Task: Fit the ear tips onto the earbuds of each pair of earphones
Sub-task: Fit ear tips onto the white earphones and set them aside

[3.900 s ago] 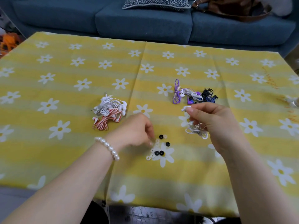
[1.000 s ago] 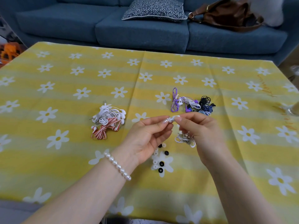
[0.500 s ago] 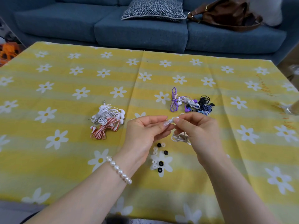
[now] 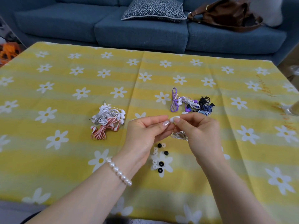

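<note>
Since 3.9 seconds ago, the left hand (image 4: 142, 133) has risen from the loose ear tips and met the right hand (image 4: 199, 131) above the yellow daisy-print tablecloth (image 4: 64, 159); over the last half second both have barely shifted.

At far left on the cloth lies a bundle of white wired earphones (image 4: 106, 116), with a red-and-white striped pair (image 4: 103, 130) touching its near side.

Moving right, the left hand, with a pearl bracelet (image 4: 119, 173) on its wrist, pinches thumb and forefinger at the small white earbud (image 4: 174, 119). The right hand's thumb and forefinger clamp the same earbud from the other side, so it sits between the two sets of fingertips, raised off the cloth. Whether a tip is already seated on it cannot be told. Its coiled white cable (image 4: 178, 135) hangs under the right palm.

Below the hands the loose ear tips rest on the cloth: 4 black rings (image 4: 161, 163) and about 5 pale translucent ones (image 4: 155, 162).

Farther right and back lies a heap of purple, white, blue and black earphones (image 4: 192, 105); its count is unclear.
</note>
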A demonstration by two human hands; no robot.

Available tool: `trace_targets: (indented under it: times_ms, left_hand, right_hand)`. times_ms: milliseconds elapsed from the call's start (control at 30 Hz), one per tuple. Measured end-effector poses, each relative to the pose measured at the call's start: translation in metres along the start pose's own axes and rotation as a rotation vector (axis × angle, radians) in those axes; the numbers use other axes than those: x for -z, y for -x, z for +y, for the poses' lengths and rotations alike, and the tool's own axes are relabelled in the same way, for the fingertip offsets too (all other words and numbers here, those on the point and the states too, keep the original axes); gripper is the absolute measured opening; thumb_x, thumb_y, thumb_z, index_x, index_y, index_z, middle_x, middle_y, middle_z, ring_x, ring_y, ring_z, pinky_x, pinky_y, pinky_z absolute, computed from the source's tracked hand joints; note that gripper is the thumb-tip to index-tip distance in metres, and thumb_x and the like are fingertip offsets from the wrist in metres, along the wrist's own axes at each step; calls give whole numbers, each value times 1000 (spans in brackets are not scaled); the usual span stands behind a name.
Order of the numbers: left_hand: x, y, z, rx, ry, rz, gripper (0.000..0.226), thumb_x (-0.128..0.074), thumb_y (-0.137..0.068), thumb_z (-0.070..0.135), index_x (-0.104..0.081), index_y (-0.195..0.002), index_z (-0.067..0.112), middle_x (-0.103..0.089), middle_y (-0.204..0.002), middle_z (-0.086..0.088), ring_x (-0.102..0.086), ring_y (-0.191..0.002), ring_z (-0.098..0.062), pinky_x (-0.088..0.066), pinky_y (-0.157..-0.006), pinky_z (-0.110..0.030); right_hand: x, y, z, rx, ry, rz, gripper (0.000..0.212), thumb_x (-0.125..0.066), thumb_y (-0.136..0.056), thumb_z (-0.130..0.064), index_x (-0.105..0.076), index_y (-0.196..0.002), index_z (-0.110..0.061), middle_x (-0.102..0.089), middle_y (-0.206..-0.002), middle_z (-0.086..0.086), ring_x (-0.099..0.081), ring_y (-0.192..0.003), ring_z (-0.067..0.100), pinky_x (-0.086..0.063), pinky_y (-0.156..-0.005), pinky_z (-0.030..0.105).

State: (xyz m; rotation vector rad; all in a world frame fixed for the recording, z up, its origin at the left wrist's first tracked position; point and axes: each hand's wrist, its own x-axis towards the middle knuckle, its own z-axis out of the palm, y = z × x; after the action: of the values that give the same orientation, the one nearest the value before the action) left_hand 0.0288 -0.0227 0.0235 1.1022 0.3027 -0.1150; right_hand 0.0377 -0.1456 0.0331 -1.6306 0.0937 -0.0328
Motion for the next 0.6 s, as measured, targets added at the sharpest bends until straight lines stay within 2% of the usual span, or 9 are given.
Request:
trace_targets:
  times_ms: [100, 167, 233, 300, 400, 467, 500, 600]
  left_hand:
    - [-1, 3, -2, -31, -54, -1, 18, -56, -83, -9, -66, -91, 4, -74, -76, -6, -71, -74, -15, -58, -69, -22]
    - [-2, 5, -4, -57, -101, 0, 20, -54, -85, -8, -67, -92, 6, -73, -76, -2, -71, -77, -15, -57, -73, -23]
    - [-3, 7, -5, -74, -122, -3, 21, -53, -85, -8, -67, -92, 7, -73, -77, 0, -71, -80, -15, -57, -77, -25]
    - [-2, 7, -3, -96, -119, -16, 20, -54, -85, -7, -67, -91, 8, -74, -78, -2, -71, -81, -17, -57, -78, -27]
    - [1, 3, 3, -113, -100, -32, 16, -59, -81, -4, -68, -86, 8, -73, -74, -6, -71, -75, -17, -57, -73, -25]
    - [3, 0, 5, -48, -21, -35, 13, -62, -75, -3, -68, -81, 6, -72, -69, -7, -70, -66, -15, -57, -66, -24]
    - [3, -2, 6, 4, 35, -40, 12, -63, -70, -1, -68, -79, 6, -71, -66, -7, -69, -63, -14, -58, -64, -23]
    - [4, -5, 6, 141, 187, -62, 15, -64, -59, 4, -67, -74, 5, -69, -61, -7, -67, -56, -12, -58, -59, -23]
  right_hand:
    - [-1, -1, 6, 76, 179, 53, 11, -70, -79, -9, -68, -70, -15, -68, -61, 9, -63, -61, 27, -55, -60, 38]
    - [-3, -2, 11, 131, 333, 78, 14, -70, -79, -12, -66, -69, -21, -65, -62, 8, -57, -57, 18, -49, -59, 34]
    - [-4, -2, 11, 132, 376, 72, 12, -71, -78, -13, -67, -71, -22, -65, -61, 2, -56, -55, 11, -47, -59, 30]
    - [0, -4, 6, 33, 188, 45, 10, -71, -78, -10, -70, -71, -17, -66, -59, 3, -61, -55, 15, -53, -59, 29]
    - [8, -5, 0, -148, -125, -42, 8, -69, -74, -7, -72, -68, -11, -60, -51, 4, -55, -48, 11, -45, -52, 21]
    - [8, -5, -1, -188, -182, -103, 3, -71, -64, -15, -73, -64, -13, -60, -52, 5, -53, -50, 13, -38, -57, 25]
    - [6, -5, -1, -193, -201, -125, 8, -70, -60, -20, -73, -63, -13, -60, -52, 5, -53, -50, 13, -35, -59, 27]
    - [2, -3, -1, -194, -224, -149, 12, -69, -58, -22, -72, -62, -12, -60, -52, 6, -51, -50, 16, -33, -59, 31]
